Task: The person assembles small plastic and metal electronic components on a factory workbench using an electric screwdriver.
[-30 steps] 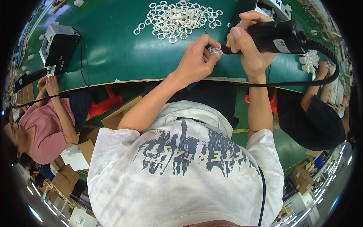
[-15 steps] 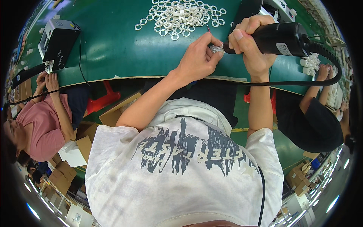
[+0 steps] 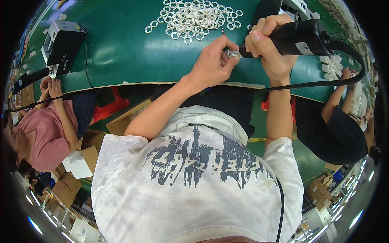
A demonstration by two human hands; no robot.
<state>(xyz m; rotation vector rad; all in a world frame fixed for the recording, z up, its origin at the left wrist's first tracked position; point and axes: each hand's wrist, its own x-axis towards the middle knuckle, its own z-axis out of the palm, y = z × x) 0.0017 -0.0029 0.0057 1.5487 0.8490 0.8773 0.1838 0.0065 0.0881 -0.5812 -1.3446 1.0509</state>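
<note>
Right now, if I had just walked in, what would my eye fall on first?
Probably the bulky black handheld tool gripped in the right hand, its tip right at a small clear part pinched in the left hand. Beyond them, near the top edge of the view, a heap of white rings stands out against the green table.

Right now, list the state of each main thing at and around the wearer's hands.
Right hand: closed around the black tool
Black tool: held, tip pointing left; running or not unclear
Left hand: pinching the clear part
Clear part: at the tool's tip
Cable: curved
White rings: loose, partly heaped
</note>
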